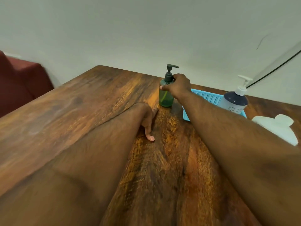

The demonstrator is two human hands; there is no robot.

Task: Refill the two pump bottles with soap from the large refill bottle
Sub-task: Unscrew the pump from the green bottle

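Note:
A green translucent pump bottle (165, 97) with a dark pump head stands upright on the wooden table (81, 103). My right hand (178, 86) wraps around its shoulder and neck, thumb across the front. My left hand (149, 121) rests flat on the table just in front of that bottle, fingers apart, holding nothing. A second pump bottle (234, 101), dark blue on top, pale and dotted below, with a white pump, stands in a blue perforated tray (206, 96) at the right. The white refill bottle (276, 126) lies at the far right, partly hidden by my right forearm.
The table's far edge runs close behind the green bottle, with a pale wall beyond. A dark red seat (19, 79) stands off the table's left side. A black cable (275, 69) hangs along the wall at the upper right.

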